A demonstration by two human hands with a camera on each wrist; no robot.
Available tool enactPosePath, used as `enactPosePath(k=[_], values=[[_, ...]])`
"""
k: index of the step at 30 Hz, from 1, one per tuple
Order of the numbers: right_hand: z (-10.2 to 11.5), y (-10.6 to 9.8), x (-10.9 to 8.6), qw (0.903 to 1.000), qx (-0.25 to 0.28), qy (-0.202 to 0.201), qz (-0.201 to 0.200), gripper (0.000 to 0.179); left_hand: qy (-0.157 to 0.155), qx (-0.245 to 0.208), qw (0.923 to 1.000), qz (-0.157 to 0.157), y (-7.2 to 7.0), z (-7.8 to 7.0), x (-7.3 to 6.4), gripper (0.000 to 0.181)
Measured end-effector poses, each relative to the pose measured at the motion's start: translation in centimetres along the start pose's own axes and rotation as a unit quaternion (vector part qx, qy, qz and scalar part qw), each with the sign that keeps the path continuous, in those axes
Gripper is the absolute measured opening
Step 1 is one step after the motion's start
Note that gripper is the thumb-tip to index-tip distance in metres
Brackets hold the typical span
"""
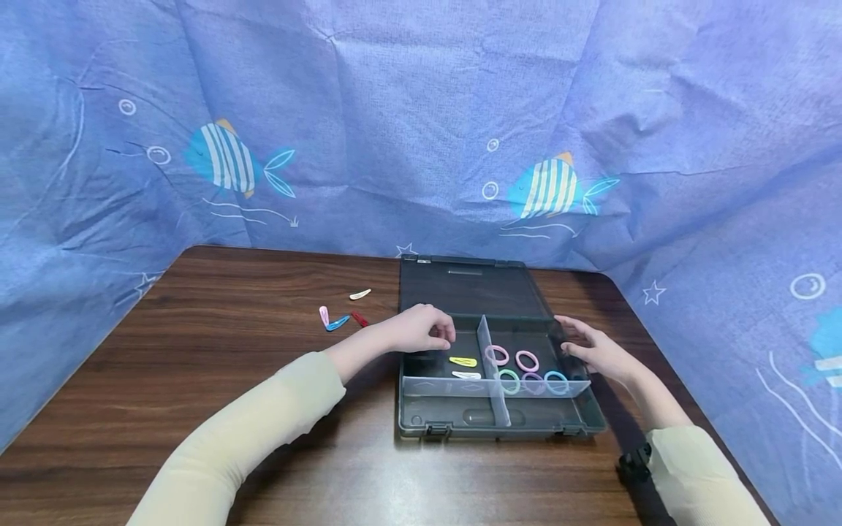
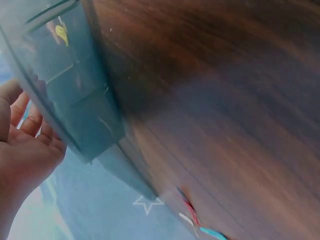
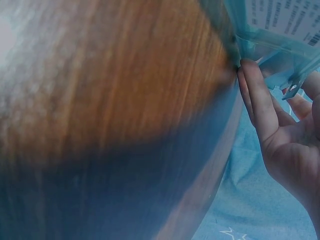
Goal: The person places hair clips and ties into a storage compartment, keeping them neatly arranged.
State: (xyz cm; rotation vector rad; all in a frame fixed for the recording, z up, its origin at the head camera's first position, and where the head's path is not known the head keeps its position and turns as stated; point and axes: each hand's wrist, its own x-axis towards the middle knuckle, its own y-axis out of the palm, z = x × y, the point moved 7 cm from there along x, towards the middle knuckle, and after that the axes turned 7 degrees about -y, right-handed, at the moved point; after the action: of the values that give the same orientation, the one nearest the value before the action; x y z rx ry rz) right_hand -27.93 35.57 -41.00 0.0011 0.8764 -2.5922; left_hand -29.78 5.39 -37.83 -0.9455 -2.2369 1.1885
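A dark see-through divided storage box (image 1: 500, 431) lies with its lid (image 1: 470, 288) folded back. My left hand (image 1: 424, 329) hovers over the back left compartment, fingers bent and thumb apart, nothing visible between them. Beneath it lie a yellow snap hair clip (image 1: 463, 361) and a white hair clip (image 1: 466, 375). My right hand (image 1: 601, 354) holds the box's right side; in the right wrist view, straight fingers (image 3: 260, 95) lie along the outer wall. Several hair ties, such as a pink one (image 1: 527, 361) and a blue one (image 1: 556, 382), sit in the back right compartment.
On the wooden table (image 1: 164, 380), left of the box, lie more hair clips: a cream one (image 1: 359, 295), a pink one (image 1: 324, 315), a blue one (image 1: 338, 323) and a red one (image 1: 359, 318). A blue fish-print cloth (image 1: 408, 109) hangs behind the table and along its sides.
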Motion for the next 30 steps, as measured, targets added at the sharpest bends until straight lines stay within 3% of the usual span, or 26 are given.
enactPosePath(k=[5, 17, 23, 30], values=[[-0.1, 0.0, 0.0, 1.0, 0.005, -0.001, -0.002, 0.061, 0.005, -0.032, 0.9994, -0.009, -1.3, 0.1, -1.0, 0.011], [0.0, 0.0, -0.2, 1.0, 0.004, 0.0, 0.001, 0.062, -0.001, -0.052, 0.998, -0.036, -4.3, 1.1, -3.3, 0.01], [0.1, 0.1, -0.2, 1.0, 0.004, 0.001, 0.002, 0.063, -0.008, -0.064, 0.9973, -0.036, -5.5, 2.1, -4.6, 0.011], [0.0, 0.0, -0.1, 1.0, 0.002, 0.003, 0.001, 0.063, -0.029, -0.065, 0.9956, -0.06, -7.4, 3.8, -6.4, 0.014]])
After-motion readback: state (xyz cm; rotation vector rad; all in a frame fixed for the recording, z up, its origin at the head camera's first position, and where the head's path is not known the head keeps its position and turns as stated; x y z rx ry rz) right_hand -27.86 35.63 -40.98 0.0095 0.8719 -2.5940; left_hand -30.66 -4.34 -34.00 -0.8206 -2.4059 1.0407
